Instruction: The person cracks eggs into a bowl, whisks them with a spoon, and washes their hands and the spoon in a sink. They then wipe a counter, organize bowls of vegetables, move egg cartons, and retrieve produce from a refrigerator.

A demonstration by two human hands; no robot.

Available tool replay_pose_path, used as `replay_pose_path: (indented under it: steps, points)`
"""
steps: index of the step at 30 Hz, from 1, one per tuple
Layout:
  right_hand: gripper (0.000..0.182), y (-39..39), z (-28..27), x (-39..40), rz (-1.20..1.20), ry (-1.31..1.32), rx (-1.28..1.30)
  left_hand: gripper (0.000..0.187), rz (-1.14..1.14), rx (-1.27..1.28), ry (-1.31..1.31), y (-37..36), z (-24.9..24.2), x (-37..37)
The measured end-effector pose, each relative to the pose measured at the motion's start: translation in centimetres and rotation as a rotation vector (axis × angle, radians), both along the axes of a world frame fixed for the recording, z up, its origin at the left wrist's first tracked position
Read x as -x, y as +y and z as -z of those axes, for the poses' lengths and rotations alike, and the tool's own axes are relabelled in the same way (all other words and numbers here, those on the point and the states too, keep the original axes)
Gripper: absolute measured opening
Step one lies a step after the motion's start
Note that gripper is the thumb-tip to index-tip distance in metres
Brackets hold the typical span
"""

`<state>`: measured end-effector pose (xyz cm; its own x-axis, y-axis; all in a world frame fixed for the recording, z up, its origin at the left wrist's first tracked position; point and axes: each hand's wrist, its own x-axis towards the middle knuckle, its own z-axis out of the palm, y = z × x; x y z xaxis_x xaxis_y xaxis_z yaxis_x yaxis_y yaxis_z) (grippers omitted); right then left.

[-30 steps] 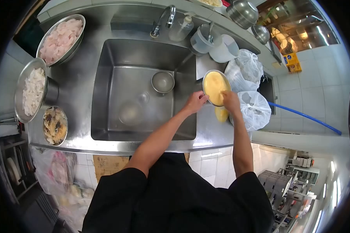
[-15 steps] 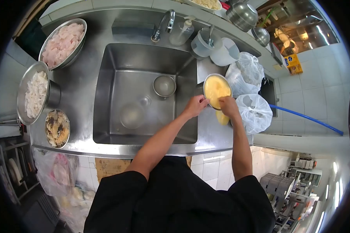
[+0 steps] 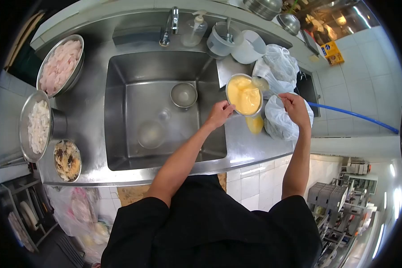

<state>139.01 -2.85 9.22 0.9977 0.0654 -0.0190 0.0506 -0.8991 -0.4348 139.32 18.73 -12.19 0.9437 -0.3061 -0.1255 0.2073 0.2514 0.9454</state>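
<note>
A round metal bowl [image 3: 228, 94] of thick, smooth yellow mixture [image 3: 244, 94] stands on the counter to the right of the sink. My left hand [image 3: 219, 114] pinches its lower left rim. In my right hand [image 3: 295, 107] is the handle of a metal spoon [image 3: 261, 83], whose head is over the upper right part of the bowl. Folds mark the mixture's surface below the spoon. Just under the bowl lies a yellow oval thing [image 3: 255, 124], partly hidden. White plastic bags [image 3: 282, 117] bulge beside and behind my right hand.
The steel sink [image 3: 120, 111] holds a small metal bowl [image 3: 183, 95]. At left are bowls of pale pink slices [image 3: 61, 67], white pieces [image 3: 39, 127] and a brown-beige mix [image 3: 67, 161]. Behind stand a faucet [image 3: 169, 27], pump bottle [image 3: 194, 30] and plastic tubs [image 3: 249, 48]. A blue hose [image 3: 355, 115] runs right.
My right hand has moved up and right from the bowl's lower edge, and the spoon now shows. My left hand stays at the rim. The camera view has shifted slightly.
</note>
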Motion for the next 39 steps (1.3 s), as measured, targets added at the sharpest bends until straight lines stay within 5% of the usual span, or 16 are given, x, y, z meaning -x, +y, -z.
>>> replay_pose_path:
  steps: [3,9,15,16,19,22,25,28,31,34,37,39]
  points:
    - [0.015,0.7,0.2,0.9,-0.159,-0.327,0.249,0.028,0.007,-0.019,-0.016,0.3,-0.5,0.1]
    - [0.015,-0.2,7.2,0.2,-0.064,-0.341,0.617,0.026,-0.004,0.061,-0.008,0.0,-0.8,0.3]
    - [0.017,2.8,11.6,0.5,-0.112,0.096,0.505,0.027,0.005,-0.009,-0.024,0.0,-0.5,0.2]
    - [0.019,3.1,10.7,0.9,-0.04,0.026,0.29,0.027,0.005,-0.014,-0.026,0.1,-0.5,0.2]
    - [0.019,2.4,11.0,1.0,0.143,-0.056,0.236,0.027,-0.015,0.006,-0.035,0.0,-0.5,-0.1]
    - [0.02,3.0,10.2,1.9,-0.111,0.024,0.397,0.027,-0.002,-0.011,-0.031,-0.1,-0.5,0.0]
    - [0.021,2.7,11.3,1.3,0.131,-0.075,0.324,0.027,-0.002,0.001,-0.036,-0.3,-0.4,0.5]
    - [0.019,3.7,10.6,1.7,-0.094,0.074,0.43,0.028,-0.007,-0.032,-0.028,0.1,-0.8,0.0]
    - [0.018,3.6,11.4,1.5,0.127,-0.088,0.405,0.028,-0.011,-0.027,-0.009,-0.2,-0.7,0.5]
    - [0.016,4.0,9.9,2.3,-0.118,0.047,0.378,0.027,-0.005,-0.021,-0.037,0.2,-0.8,0.0]
    - [0.016,3.2,11.2,1.7,0.101,0.013,0.419,0.028,-0.007,-0.026,-0.018,-0.2,-0.6,0.8]
    - [0.016,3.1,11.8,1.7,0.014,0.062,0.336,0.027,0.024,-0.068,0.001,0.1,-1.0,0.4]
